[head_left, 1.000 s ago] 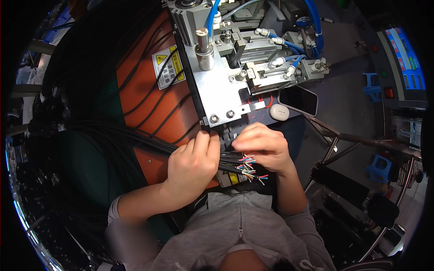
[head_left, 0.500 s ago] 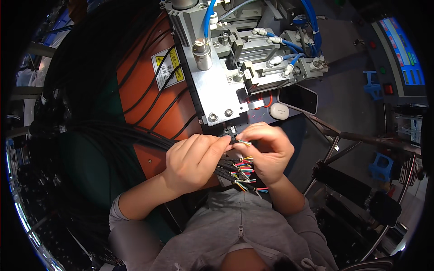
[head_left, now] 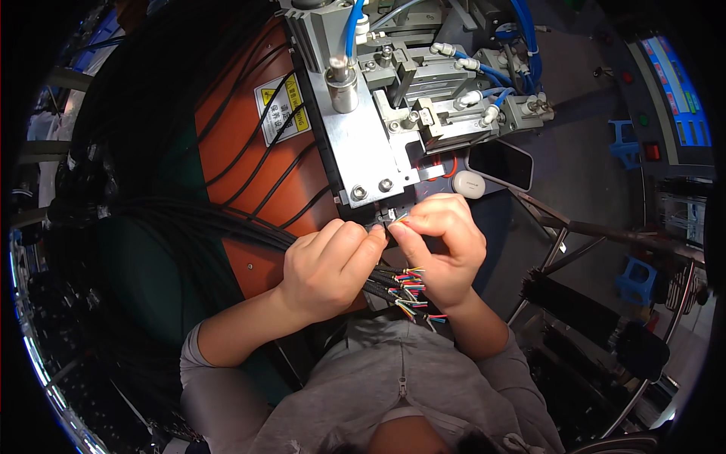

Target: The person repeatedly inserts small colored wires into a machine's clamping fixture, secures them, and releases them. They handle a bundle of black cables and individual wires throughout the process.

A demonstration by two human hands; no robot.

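Observation:
My left hand (head_left: 327,265) is closed in a pinch around a black cable close to its stripped end, most of it hidden by the fingers. The thumb and forefinger of my right hand (head_left: 448,250) pinch thin coloured wires (head_left: 401,219) that come out of that cable. Both sets of fingertips meet just below a small black fixture (head_left: 389,213) at the front edge of a metal machine (head_left: 363,155). Beneath my hands lies a bundle of black cables (head_left: 382,284), its fanned-out wire ends (head_left: 412,286) red, white, yellow and blue.
Pneumatic cylinders with blue hoses (head_left: 499,76) sit on the machine. A phone (head_left: 501,165) and a white rounded case (head_left: 469,184) lie to its right. More black cables (head_left: 174,216) run leftward across an orange-brown surface (head_left: 253,181). A lit screen (head_left: 681,91) stands far right.
Both hands have moved slightly up toward the machine's front fixture. My right fingers have brought the coloured wires closer to it. The cable bundle below stays about where it was.

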